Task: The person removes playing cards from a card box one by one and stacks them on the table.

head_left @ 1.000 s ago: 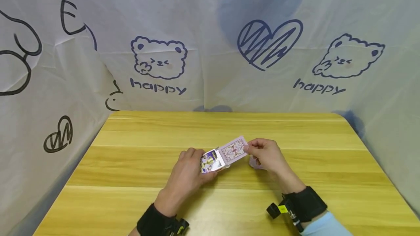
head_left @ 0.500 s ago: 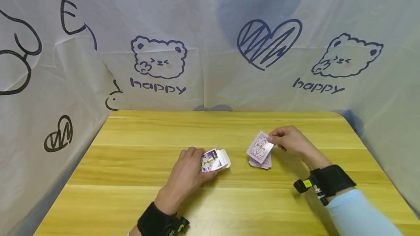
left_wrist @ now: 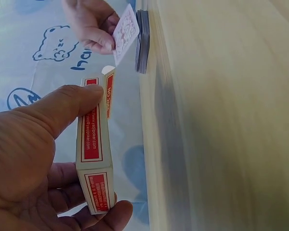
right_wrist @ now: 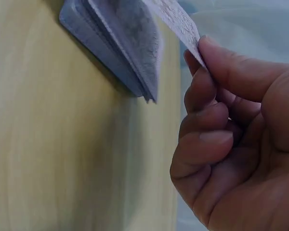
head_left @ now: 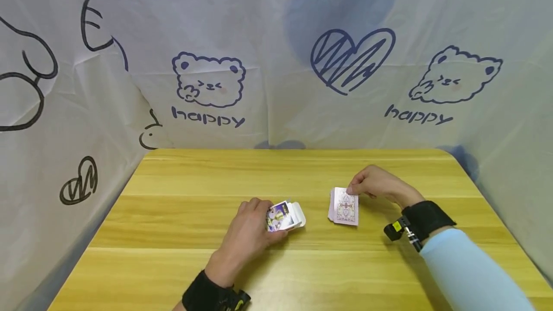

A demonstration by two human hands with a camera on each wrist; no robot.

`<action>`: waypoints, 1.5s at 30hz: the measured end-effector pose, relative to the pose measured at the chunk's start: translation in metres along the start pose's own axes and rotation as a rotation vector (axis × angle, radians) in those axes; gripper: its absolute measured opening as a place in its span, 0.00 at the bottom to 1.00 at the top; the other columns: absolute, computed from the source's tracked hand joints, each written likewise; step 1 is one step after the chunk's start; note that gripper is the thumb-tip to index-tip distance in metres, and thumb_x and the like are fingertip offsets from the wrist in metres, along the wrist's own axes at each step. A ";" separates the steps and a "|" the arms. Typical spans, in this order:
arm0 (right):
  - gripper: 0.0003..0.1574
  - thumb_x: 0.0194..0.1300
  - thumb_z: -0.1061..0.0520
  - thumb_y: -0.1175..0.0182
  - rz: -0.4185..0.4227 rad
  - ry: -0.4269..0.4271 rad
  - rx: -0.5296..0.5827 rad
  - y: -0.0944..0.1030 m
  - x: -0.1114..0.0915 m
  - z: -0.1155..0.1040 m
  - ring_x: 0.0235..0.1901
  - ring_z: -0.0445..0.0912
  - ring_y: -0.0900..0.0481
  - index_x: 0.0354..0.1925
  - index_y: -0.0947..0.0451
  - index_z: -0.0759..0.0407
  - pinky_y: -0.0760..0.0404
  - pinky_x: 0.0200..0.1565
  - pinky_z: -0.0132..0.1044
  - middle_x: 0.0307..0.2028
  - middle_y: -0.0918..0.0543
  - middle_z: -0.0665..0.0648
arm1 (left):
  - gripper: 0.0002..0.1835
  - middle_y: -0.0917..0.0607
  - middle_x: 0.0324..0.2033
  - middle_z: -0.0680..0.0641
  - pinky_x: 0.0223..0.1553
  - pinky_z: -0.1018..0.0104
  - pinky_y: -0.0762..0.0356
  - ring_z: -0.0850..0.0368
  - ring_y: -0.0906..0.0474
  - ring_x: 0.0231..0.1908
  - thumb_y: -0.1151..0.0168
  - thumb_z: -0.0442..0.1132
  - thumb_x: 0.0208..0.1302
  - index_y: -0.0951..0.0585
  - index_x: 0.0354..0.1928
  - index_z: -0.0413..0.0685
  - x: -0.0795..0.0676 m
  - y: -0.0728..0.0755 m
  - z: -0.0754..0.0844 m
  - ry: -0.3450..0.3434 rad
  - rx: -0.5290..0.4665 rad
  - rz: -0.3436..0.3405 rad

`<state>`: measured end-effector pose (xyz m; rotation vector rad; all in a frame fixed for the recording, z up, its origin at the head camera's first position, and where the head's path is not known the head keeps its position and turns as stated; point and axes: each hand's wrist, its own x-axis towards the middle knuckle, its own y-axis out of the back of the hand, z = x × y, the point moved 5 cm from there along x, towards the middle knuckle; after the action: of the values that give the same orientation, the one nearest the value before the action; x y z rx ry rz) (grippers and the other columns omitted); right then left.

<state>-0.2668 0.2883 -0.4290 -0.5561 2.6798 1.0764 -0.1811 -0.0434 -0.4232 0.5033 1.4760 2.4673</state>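
Observation:
My left hand (head_left: 246,232) grips a playing card box (head_left: 281,216) by its sides, thumb on one edge and fingers on the other. The box's white flap stands open toward the right, and red printed panels show on its edge in the left wrist view. With thumb and forefinger, my right hand (head_left: 378,184) pinches a playing card (right_wrist: 176,21) at its corner. That card is tilted just above a stack of cards (left_wrist: 142,43) lying on the table, patterned backs up. The stack's edges are slightly uneven in the right wrist view.
The wood-grain table (head_left: 194,176) spreads under both hands. A pale cloth (head_left: 276,23) with bear and heart drawings hangs behind it and along both sides. Each wrist wears a black strap (head_left: 427,220) with a small camera.
My right hand has drawn a card out of the box and carried it right, then turned it over the stack. My left hand has stayed nearly still with the box.

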 end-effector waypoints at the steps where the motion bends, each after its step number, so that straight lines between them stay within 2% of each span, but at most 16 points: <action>1: 0.10 0.70 0.54 0.30 0.011 0.005 -0.024 -0.002 0.003 0.000 0.23 0.44 0.33 0.39 0.10 0.61 0.34 0.29 0.36 0.26 0.23 0.51 | 0.38 0.16 0.47 0.43 0.42 0.61 0.24 0.49 0.24 0.45 0.16 0.54 0.52 0.19 0.57 0.37 0.000 -0.001 0.000 0.001 0.001 -0.001; 6: 0.10 0.68 0.55 0.29 0.110 0.019 -0.156 -0.013 0.011 0.004 0.28 0.46 0.28 0.31 0.15 0.58 0.33 0.33 0.38 0.26 0.22 0.50 | 0.38 0.16 0.47 0.43 0.42 0.61 0.24 0.50 0.24 0.45 0.16 0.55 0.52 0.19 0.58 0.37 -0.002 -0.003 -0.001 0.006 -0.002 -0.016; 8: 0.11 0.68 0.56 0.29 0.143 0.018 -0.183 -0.018 0.010 0.005 0.28 0.46 0.28 0.30 0.17 0.58 0.33 0.32 0.38 0.26 0.23 0.51 | 0.38 0.16 0.48 0.42 0.42 0.62 0.24 0.50 0.24 0.44 0.16 0.54 0.52 0.19 0.58 0.37 -0.002 -0.003 -0.001 0.007 -0.006 -0.019; 17: 0.12 0.68 0.56 0.29 0.261 0.093 -0.340 -0.022 0.005 -0.004 0.27 0.46 0.28 0.35 0.23 0.59 0.32 0.32 0.38 0.28 0.23 0.53 | 0.39 0.16 0.48 0.42 0.42 0.61 0.24 0.50 0.25 0.44 0.17 0.55 0.54 0.19 0.59 0.36 -0.001 -0.001 -0.001 0.000 0.005 -0.012; 21: 0.13 0.68 0.56 0.29 0.324 0.113 -0.362 -0.025 0.000 -0.012 0.26 0.46 0.28 0.35 0.25 0.58 0.33 0.30 0.38 0.27 0.24 0.53 | 0.39 0.16 0.49 0.42 0.42 0.61 0.23 0.50 0.24 0.45 0.17 0.55 0.53 0.19 0.59 0.36 0.000 -0.002 -0.001 -0.005 0.006 -0.007; 24: 0.12 0.70 0.55 0.31 0.394 0.132 -0.315 -0.032 -0.008 -0.023 0.25 0.45 0.30 0.34 0.24 0.57 0.34 0.30 0.37 0.26 0.24 0.53 | 0.39 0.16 0.49 0.41 0.42 0.60 0.23 0.50 0.24 0.45 0.17 0.55 0.53 0.19 0.60 0.36 0.000 -0.002 -0.001 -0.006 0.004 -0.008; 27: 0.11 0.72 0.53 0.33 0.443 0.153 -0.187 -0.048 -0.020 -0.039 0.24 0.45 0.29 0.34 0.19 0.57 0.32 0.30 0.37 0.26 0.22 0.52 | 0.39 0.16 0.49 0.41 0.42 0.60 0.23 0.50 0.24 0.45 0.17 0.55 0.53 0.19 0.60 0.36 0.000 -0.003 -0.001 -0.004 -0.002 -0.014; 32: 0.08 0.73 0.55 0.33 0.391 0.145 0.091 -0.089 -0.034 -0.066 0.26 0.44 0.24 0.38 0.12 0.58 0.26 0.30 0.35 0.30 0.14 0.53 | 0.39 0.17 0.49 0.42 0.43 0.59 0.23 0.50 0.24 0.45 0.17 0.55 0.54 0.20 0.60 0.36 -0.001 -0.005 0.001 -0.014 -0.008 -0.022; 34: 0.07 0.71 0.56 0.32 0.346 0.144 0.141 -0.105 -0.034 -0.075 0.26 0.42 0.22 0.38 0.11 0.58 0.24 0.30 0.34 0.30 0.12 0.52 | 0.38 0.17 0.49 0.42 0.44 0.59 0.23 0.50 0.25 0.46 0.17 0.54 0.54 0.20 0.60 0.36 -0.002 -0.005 0.001 -0.022 -0.009 -0.021; 38: 0.12 0.68 0.53 0.30 0.260 0.129 0.125 -0.126 -0.031 -0.087 0.21 0.40 0.28 0.29 0.13 0.57 0.31 0.24 0.31 0.23 0.16 0.50 | 0.38 0.17 0.51 0.43 0.46 0.57 0.21 0.49 0.24 0.48 0.17 0.53 0.54 0.20 0.60 0.38 -0.005 -0.004 0.002 -0.032 -0.026 -0.023; 41: 0.18 0.67 0.50 0.29 0.239 0.091 0.105 -0.130 -0.031 -0.087 0.16 0.40 0.33 0.22 0.18 0.55 0.37 0.21 0.31 0.18 0.23 0.49 | 0.38 0.17 0.53 0.43 0.48 0.56 0.21 0.49 0.24 0.50 0.17 0.53 0.55 0.20 0.61 0.40 -0.005 -0.004 0.004 -0.046 -0.043 -0.035; 45: 0.22 0.65 0.53 0.28 0.228 0.066 0.124 -0.131 -0.030 -0.083 0.16 0.40 0.36 0.18 0.23 0.55 0.40 0.21 0.31 0.15 0.28 0.46 | 0.38 0.17 0.53 0.44 0.50 0.57 0.21 0.49 0.24 0.51 0.17 0.54 0.55 0.20 0.62 0.41 -0.004 -0.005 0.008 -0.077 -0.044 -0.044</action>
<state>-0.1886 0.1518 -0.4420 -0.2728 2.8980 0.9503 -0.1743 -0.0359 -0.4252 0.5447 1.3858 2.4125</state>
